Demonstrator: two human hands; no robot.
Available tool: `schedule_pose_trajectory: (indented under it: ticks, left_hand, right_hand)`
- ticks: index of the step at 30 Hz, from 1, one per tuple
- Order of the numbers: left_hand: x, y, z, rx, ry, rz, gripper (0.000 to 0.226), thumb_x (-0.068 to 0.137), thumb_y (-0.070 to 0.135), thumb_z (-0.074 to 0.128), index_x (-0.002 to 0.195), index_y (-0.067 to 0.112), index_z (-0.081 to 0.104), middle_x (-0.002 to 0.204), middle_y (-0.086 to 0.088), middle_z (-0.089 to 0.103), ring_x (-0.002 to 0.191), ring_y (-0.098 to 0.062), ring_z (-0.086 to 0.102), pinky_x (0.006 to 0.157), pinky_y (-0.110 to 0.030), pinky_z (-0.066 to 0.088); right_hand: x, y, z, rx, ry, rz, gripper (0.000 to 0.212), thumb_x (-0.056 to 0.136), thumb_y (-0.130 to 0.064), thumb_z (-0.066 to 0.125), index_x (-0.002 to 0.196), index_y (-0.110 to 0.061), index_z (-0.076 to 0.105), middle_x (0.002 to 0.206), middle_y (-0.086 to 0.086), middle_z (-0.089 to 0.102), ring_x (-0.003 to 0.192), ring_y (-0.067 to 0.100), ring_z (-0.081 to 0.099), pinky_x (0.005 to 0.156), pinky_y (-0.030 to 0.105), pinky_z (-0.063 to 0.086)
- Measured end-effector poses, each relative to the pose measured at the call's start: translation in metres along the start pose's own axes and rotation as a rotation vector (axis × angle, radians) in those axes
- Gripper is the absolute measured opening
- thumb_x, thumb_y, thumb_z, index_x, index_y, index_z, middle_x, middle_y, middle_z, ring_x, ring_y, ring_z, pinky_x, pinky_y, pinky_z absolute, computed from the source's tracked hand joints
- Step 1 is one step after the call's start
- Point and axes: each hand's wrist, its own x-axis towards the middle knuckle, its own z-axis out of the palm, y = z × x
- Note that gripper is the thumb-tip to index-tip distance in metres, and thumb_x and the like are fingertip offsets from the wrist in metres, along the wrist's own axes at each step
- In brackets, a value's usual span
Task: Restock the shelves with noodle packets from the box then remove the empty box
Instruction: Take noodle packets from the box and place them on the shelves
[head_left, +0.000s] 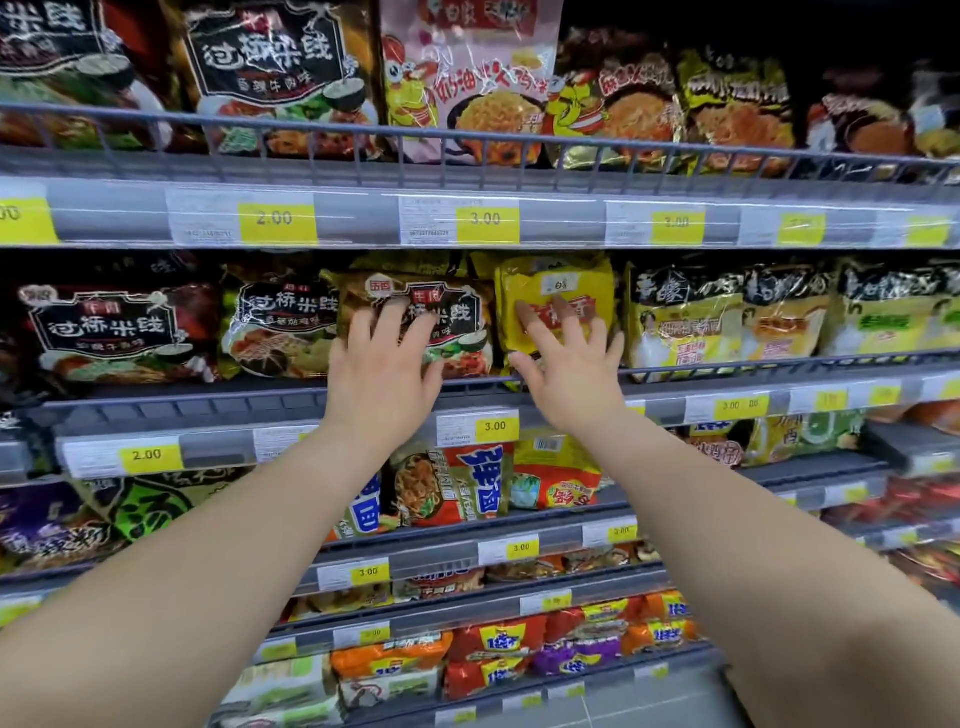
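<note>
Both my arms reach up to the middle shelf (779, 382) of a grey store rack. My left hand (384, 374) lies with spread straight fingers on the front of a brown and black noodle packet (457, 317) that stands behind the shelf rail. My right hand (569, 369) has its fingers spread and touches a yellow noodle packet (556, 291) right beside it. Neither hand curls round a packet. The box is out of view.
Rows of noodle packets fill the shelf above (467, 93), the same shelf left (119, 332) and right (727, 317), and several shelves below (493, 644). Yellow price tags (488, 223) line every shelf edge. A strip of grey floor (649, 712) shows at the bottom.
</note>
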Motion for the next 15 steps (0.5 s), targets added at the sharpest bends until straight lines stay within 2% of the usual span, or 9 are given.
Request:
schedule_pose_trajectory:
  ticks: [2, 5, 9, 12, 15]
  left_hand:
    - [0.0, -0.003, 0.004, -0.037, 0.003, 0.022, 0.042, 0.084, 0.036, 0.061, 0.122, 0.018, 0.056, 0.123, -0.012, 0.053, 0.105, -0.035, 0.046, 0.073, -0.046, 0.048]
    - [-0.007, -0.008, 0.01, -0.037, -0.039, 0.132, 0.047, 0.088, 0.04, 0.055, 0.132, 0.021, 0.052, 0.131, -0.011, 0.051, 0.109, -0.035, 0.046, 0.078, -0.046, 0.048]
    - [-0.008, -0.013, 0.009, -0.057, -0.105, 0.153, 0.054, 0.09, 0.042, 0.053, 0.14, 0.025, 0.044, 0.141, -0.008, 0.044, 0.116, -0.035, 0.044, 0.085, -0.048, 0.047]
    - [-0.007, -0.012, 0.004, -0.097, -0.076, 0.126, 0.047, 0.089, 0.04, 0.054, 0.134, 0.026, 0.05, 0.138, -0.006, 0.048, 0.115, -0.033, 0.046, 0.093, -0.049, 0.04]
    - [-0.011, 0.0, -0.001, -0.178, 0.013, 0.051, 0.035, 0.087, 0.035, 0.056, 0.12, 0.024, 0.061, 0.129, -0.006, 0.053, 0.114, -0.03, 0.046, 0.098, -0.045, 0.025]
  right_hand:
    - [0.002, 0.002, 0.0, 0.027, -0.013, 0.041, 0.054, 0.096, -0.055, 0.029, 0.147, -0.045, 0.013, 0.153, 0.009, 0.022, 0.136, 0.042, 0.018, 0.107, 0.064, 0.021]
    - [0.002, 0.0, 0.001, 0.021, -0.011, 0.157, 0.054, 0.097, -0.052, 0.028, 0.147, -0.045, 0.008, 0.15, 0.013, 0.024, 0.131, 0.042, 0.025, 0.102, 0.058, 0.032]
    - [0.004, -0.016, 0.004, -0.018, -0.054, 0.225, 0.056, 0.098, -0.047, 0.031, 0.148, -0.041, 0.007, 0.144, 0.019, 0.027, 0.129, 0.042, 0.027, 0.102, 0.058, 0.03]
    - [0.007, -0.019, -0.002, 0.086, -0.071, 0.253, 0.059, 0.095, -0.047, 0.042, 0.148, -0.038, 0.016, 0.141, 0.021, 0.031, 0.129, 0.041, 0.028, 0.106, 0.055, 0.025]
    - [-0.009, -0.013, -0.014, 0.19, 0.071, 0.214, 0.056, 0.091, -0.042, 0.051, 0.143, -0.026, 0.036, 0.134, 0.017, 0.042, 0.125, 0.035, 0.035, 0.108, 0.047, 0.026]
